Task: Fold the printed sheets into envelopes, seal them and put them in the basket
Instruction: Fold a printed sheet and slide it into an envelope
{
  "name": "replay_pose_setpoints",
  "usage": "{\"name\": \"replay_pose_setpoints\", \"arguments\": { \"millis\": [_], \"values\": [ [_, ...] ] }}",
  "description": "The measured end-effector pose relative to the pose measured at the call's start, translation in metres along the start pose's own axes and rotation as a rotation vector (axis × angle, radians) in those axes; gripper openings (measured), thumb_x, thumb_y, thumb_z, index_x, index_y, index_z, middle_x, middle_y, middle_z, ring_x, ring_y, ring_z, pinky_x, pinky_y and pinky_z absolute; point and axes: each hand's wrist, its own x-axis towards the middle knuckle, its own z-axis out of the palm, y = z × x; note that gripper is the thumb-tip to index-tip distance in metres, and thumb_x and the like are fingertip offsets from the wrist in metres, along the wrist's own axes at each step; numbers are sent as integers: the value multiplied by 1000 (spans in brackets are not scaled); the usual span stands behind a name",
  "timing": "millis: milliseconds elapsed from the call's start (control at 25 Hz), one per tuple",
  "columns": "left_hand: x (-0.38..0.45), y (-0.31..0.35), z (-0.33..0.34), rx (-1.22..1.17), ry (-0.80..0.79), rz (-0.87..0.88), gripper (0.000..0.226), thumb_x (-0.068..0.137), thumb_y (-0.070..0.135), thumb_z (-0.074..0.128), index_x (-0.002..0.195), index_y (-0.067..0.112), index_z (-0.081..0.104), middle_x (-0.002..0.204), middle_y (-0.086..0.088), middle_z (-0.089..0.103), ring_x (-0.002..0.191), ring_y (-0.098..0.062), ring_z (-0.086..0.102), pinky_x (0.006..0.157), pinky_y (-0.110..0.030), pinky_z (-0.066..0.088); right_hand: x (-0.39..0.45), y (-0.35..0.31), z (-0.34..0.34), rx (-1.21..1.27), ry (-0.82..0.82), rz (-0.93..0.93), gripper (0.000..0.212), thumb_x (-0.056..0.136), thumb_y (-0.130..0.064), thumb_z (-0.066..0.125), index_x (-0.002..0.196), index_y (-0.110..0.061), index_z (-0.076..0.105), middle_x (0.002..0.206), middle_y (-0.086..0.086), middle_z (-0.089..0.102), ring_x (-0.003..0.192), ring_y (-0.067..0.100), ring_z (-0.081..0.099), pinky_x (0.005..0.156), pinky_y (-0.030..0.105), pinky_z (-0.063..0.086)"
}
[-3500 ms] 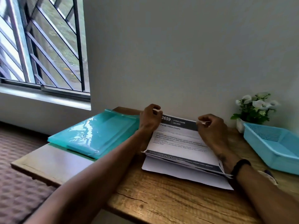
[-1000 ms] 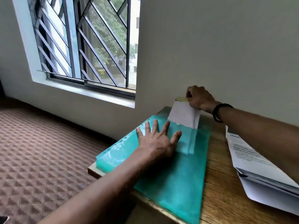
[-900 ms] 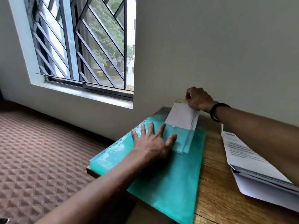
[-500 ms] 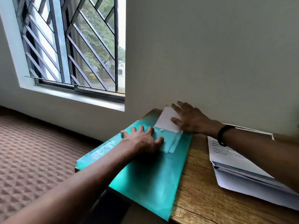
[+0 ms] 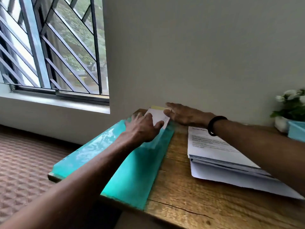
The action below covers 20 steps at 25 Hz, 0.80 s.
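Observation:
A small stack of white envelopes (image 5: 159, 116) pokes out of the far end of a teal plastic folder (image 5: 132, 171) lying at the table's left. My left hand (image 5: 142, 128) lies on the envelopes and the folder, fingers spread, thumb on the paper. My right hand (image 5: 184, 115) is flat with straight fingers, touching the envelopes' right edge by the wall. The printed sheets (image 5: 214, 150), partly folded, lie on the wooden table (image 5: 189, 204) under my right forearm. A corner of the blue basket (image 5: 297, 130) shows at the far right.
A white pot of white flowers (image 5: 291, 104) stands behind the basket against the wall. A barred window is at the left. The folder overhangs the table's left edge above a patterned floor.
My left hand has slid forward from the folder onto the envelopes. My right hand let go of the envelopes' top and now lies flat beside them. The view has swung right.

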Motion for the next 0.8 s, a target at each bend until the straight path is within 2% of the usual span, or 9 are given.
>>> {"name": "replay_pose_setpoints", "arguments": {
  "millis": [80, 160, 240, 320, 440, 520, 600, 680, 800],
  "values": [
    [1, 28, 5, -205, 62, 111, 60, 101, 61, 46, 130, 11, 65, 134, -15, 68, 124, -35, 60, 103, -43, 50, -29, 21, -19, 2, 81, 85, 78, 102, -67, 33, 165, -24, 16, 169, 14, 26, 153, 34, 32, 123, 49, 30],
    [2, 57, 12, -390, 26, 117, 45, 104, 47, 53, 121, 10, 73, 115, -9, 73, 103, -28, 67, 85, -34, 52, -67, 48, -28, 12, 220, 239, 81, 99, -65, 44, 163, -22, 19, 162, 20, 35, 146, 40, 39, 117, 51, 38],
    [6, 78, 27, -456, -7, 137, 35, 104, 39, 54, 109, 13, 77, 102, 0, 74, 85, -18, 68, 72, -32, 53, -111, 71, -27, 8, 337, 418, 83, 97, -60, 54, 160, -17, 22, 153, 25, 41, 139, 45, 43, 110, 50, 43],
    [13, 91, 42, -451, 42, 156, 34, 102, 36, 54, 98, 13, 78, 98, -4, 78, 81, -20, 70, 71, -33, 57, -156, 89, -17, 6, 337, 555, 87, 94, -59, 60, 159, -14, 23, 149, 24, 46, 135, 44, 47, 106, 46, 43],
    [15, 107, 52, -410, 92, 166, 30, 99, 30, 59, 81, 9, 72, 87, -8, 75, 75, -23, 63, 60, -28, 40, -194, 112, 0, 51, 355, 498, 68, 90, -56, 66, 145, -22, 44, 139, 7, 61, 127, 30, 58, 106, 38, 47],
    [13, 118, 56, -407, 90, 205, 23, 98, 29, 63, 85, 12, 71, 90, -6, 74, 81, -23, 64, 65, -26, 37, -199, 125, 9, 69, 391, 437, 65, 91, -54, 65, 145, -24, 44, 144, 5, 59, 133, 28, 55, 112, 41, 44],
    [11, 119, 66, -500, 121, 207, 26, 93, 34, 67, 106, 13, 77, 103, -3, 78, 95, -23, 71, 79, -27, 49, -199, 129, 15, 30, 351, 435, 77, 97, -53, 58, 159, -18, 27, 160, 10, 43, 146, 31, 42, 121, 45, 34],
    [9, 116, 72, -596, 144, 190, 29, 90, 28, 73, 118, 18, 75, 109, 1, 79, 94, -16, 72, 88, -27, 53, -198, 132, 20, 24, 361, 431, 80, 99, -54, 54, 162, -20, 18, 164, 10, 38, 148, 31, 38, 122, 46, 32],
    [10, 112, 72, -806, 149, 114, 28, 86, 18, 80, 114, 23, 74, 101, 4, 79, 93, -14, 74, 91, -34, 59, -202, 131, 21, 113, 414, 383, 83, 98, -51, 58, 162, -25, 13, 167, 7, 31, 150, 29, 34, 123, 49, 30]
  ]
}}
